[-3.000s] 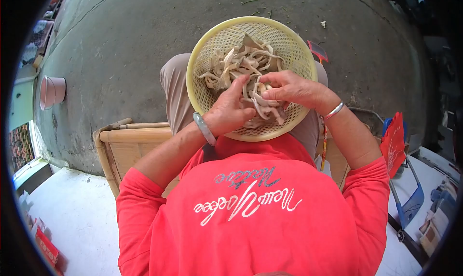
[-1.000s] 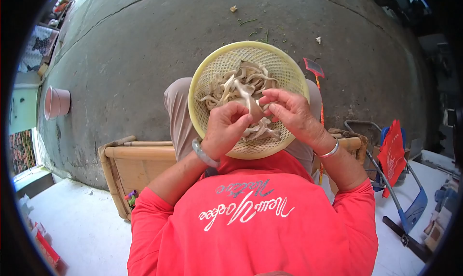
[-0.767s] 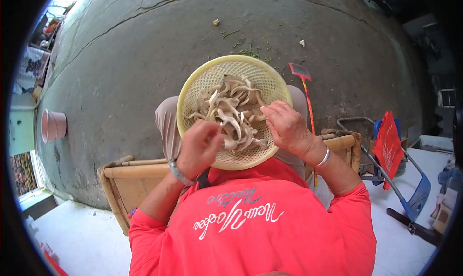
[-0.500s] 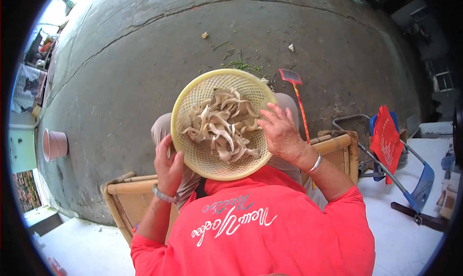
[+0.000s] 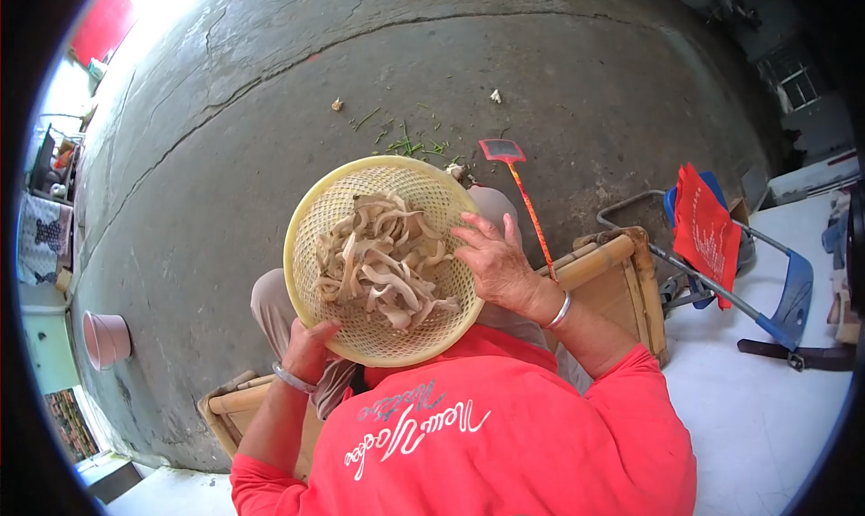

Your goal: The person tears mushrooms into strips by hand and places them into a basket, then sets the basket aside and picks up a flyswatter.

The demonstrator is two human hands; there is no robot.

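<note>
A round, pale yellow plastic mesh basket (image 5: 302, 237) rests over my lap, holding a loose heap of torn, greyish-brown oyster mushrooms (image 5: 383, 264). My left hand (image 5: 313, 347) grips its near-left rim, the thumb over the edge and the other fingers hidden beneath. On the right side, my right hand (image 5: 498, 262) has its fingers hooked over the rim, the tips just inside and close to the mushrooms. No mushroom piece shows in either hand.
Green scraps (image 5: 413, 145) lie on the concrete floor ahead. A red fly swatter (image 5: 523, 191) leans by the bamboo seat (image 5: 595, 273). A pink bucket (image 5: 108, 338) stands left. On the right are a blue-and-metal frame (image 5: 784, 300) and a red bag (image 5: 705, 232).
The basket has shifted left and nearer in view. My left hand has closed on its rim with the thumb over the edge; my right hand stays at the right rim.
</note>
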